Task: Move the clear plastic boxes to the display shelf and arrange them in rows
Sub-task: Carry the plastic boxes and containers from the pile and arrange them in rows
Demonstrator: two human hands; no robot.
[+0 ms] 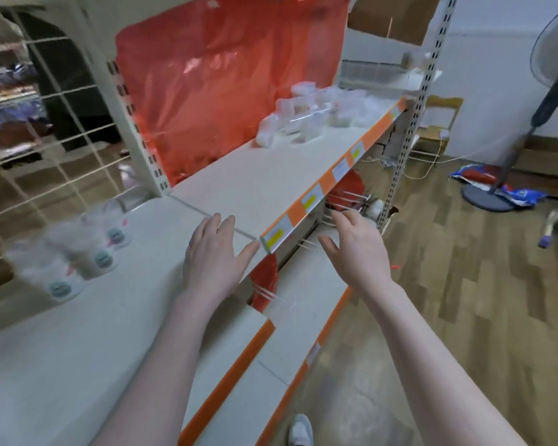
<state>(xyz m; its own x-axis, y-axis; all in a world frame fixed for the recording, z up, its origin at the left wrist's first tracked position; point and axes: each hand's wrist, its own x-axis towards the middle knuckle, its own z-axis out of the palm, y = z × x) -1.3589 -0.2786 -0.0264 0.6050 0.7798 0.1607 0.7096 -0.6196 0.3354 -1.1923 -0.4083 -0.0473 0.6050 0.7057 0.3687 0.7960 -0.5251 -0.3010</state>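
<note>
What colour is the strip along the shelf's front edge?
Orange, with white-and-yellow price labels, on the shelf edge strip; the head view shows it.

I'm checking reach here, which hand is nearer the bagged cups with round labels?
Left. The left hand hovers just right of the bagged cups; the right hand is farther right, past the shelf edge.

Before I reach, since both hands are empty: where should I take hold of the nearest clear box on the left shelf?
Probably by the two side walls of the nearest clear box, fingers coming from the front above its label; it stands upright with open shelf before it.
</note>
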